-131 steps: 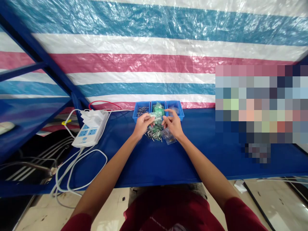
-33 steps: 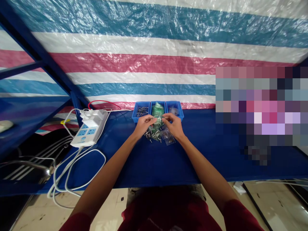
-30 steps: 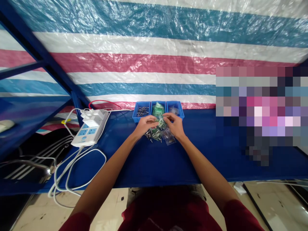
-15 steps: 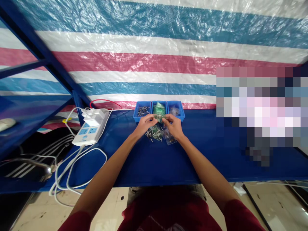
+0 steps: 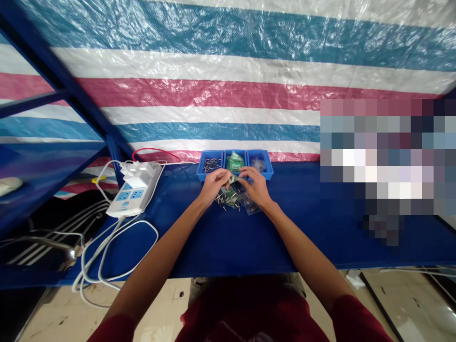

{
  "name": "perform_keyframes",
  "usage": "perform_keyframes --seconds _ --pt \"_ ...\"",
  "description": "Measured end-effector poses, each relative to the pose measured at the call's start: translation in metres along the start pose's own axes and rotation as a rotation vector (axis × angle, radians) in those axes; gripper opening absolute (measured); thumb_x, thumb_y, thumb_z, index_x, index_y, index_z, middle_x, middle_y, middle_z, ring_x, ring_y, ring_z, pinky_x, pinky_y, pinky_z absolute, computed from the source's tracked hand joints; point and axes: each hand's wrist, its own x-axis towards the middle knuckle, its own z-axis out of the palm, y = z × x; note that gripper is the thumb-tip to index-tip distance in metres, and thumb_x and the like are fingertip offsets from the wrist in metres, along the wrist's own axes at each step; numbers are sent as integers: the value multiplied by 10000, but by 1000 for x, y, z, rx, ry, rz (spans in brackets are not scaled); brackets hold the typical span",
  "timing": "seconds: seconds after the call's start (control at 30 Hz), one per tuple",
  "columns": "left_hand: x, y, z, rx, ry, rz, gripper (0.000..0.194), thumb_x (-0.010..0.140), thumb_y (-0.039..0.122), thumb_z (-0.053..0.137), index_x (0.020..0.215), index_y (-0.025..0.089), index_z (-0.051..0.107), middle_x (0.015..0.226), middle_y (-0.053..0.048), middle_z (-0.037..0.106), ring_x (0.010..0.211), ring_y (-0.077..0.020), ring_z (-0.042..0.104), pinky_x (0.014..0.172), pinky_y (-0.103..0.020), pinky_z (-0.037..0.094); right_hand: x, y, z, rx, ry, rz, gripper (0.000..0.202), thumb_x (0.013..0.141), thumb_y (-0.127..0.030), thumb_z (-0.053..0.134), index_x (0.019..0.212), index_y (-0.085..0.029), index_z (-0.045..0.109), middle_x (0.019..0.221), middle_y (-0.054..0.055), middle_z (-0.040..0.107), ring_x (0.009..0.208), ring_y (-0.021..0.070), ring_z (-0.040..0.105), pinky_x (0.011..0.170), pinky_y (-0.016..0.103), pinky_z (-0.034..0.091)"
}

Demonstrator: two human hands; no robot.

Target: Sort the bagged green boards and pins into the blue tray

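Note:
My left hand [image 5: 215, 184] is closed, with thumb and fingers pinching a small green plastic packet [image 5: 233, 179]. From the other side, the fingertips of my right hand [image 5: 257, 186] pinch the same packet's right edge. Just below lies a pile of metal screws [image 5: 230, 198] mixed with green packets, partly hidden by my hands. A clear plastic bag [image 5: 253, 208] with small metal pieces lies under my right hand. Behind my hands stand three blue bins: the left bin [image 5: 200, 170] holds screws, the middle bin [image 5: 225, 155] green packets, the right bin [image 5: 270, 170] clear bags.
A white power strip [image 5: 130, 194] with plugged-in adapters and looping white cables [image 5: 103, 256] lies on the left of the blue table [image 5: 235, 247]. A blue metal frame [image 5: 81, 109] rises at the left. Striped plastic sheeting [image 5: 213, 95] hangs behind. The right side is pixelated.
The green packet was stretched between both hands; now it looks bunched and tilted, slightly lower. My right fingers have shifted their hold. Bins and pile have not moved.

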Motion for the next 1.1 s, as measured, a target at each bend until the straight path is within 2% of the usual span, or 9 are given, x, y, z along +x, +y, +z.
perform_keyframes --seconds 0.17,0.3,0.43,0.57,0.63,0.73,0.83,0.97,1.1 --pt "2 3 -7 258 9 122 377 737 514 721 708 161 591 720 -16 577 651 -131 561 580 -244 443 -1 2 4 171 40 187 161 818 -353 619 793 -196 594 677 2 628 635 156 577 660 291 474" --pt "-1 5 -3 159 -62 18 353 756 435 727 934 197 536 656 33 584 559 -130 597 549 -242 467 -2 3 4 302 32 265 230 814 -375 623 970 -213 576 593 -49 585 541 134 538 585 269 454" --pt "-3 3 2 -1 10 8 383 750 413 742 991 206 530 606 59 560 492 -109 565 519 -234 468 -2 1 2 270 -33 152 205 861 -328 533 1005 -228 641 827 16 671 736 163 628 728 318 510" --pt "0 1 0 33 -4 25 395 789 529 667 884 147 649 730 -25 609 622 -132 584 591 -268 486 0 0 2 120 24 45 148 816 -331 614 874 -219 691 1008 71 651 911 202 614 806 344 504" --pt "1 0 -2 144 9 80 400 760 533 694 852 144 677 813 -43 613 710 -146 583 635 -269 480 0 1 3 105 58 87 166 816 -363 623 799 -204 668 889 61 648 832 195 613 764 334 502" --pt "0 -2 -2 288 34 139 343 711 479 753 770 153 665 830 -32 605 752 -152 579 666 -262 468 0 1 4 186 18 213 209 793 -385 655 898 -207 627 667 -13 603 605 156 578 624 297 484" --pt "-3 -2 2 210 7 55 325 760 474 709 802 162 627 694 -2 603 639 -141 585 622 -261 471 -2 -2 4 270 -1 274 243 795 -383 646 967 -216 608 588 -53 562 495 137 540 540 273 454" --pt "-5 -1 6 69 23 -7 354 752 430 734 973 179 616 613 26 606 524 -134 588 582 -266 487 -2 -7 0 248 -46 222 200 861 -299 506 926 -215 676 720 1 646 656 162 623 689 312 504" --pt "-3 1 3 30 5 23 349 803 481 664 951 166 681 813 -49 662 684 -164 627 642 -294 517 0 -7 -1 162 -23 106 178 812 -275 573 932 -224 694 1013 55 664 915 195 621 808 338 510"
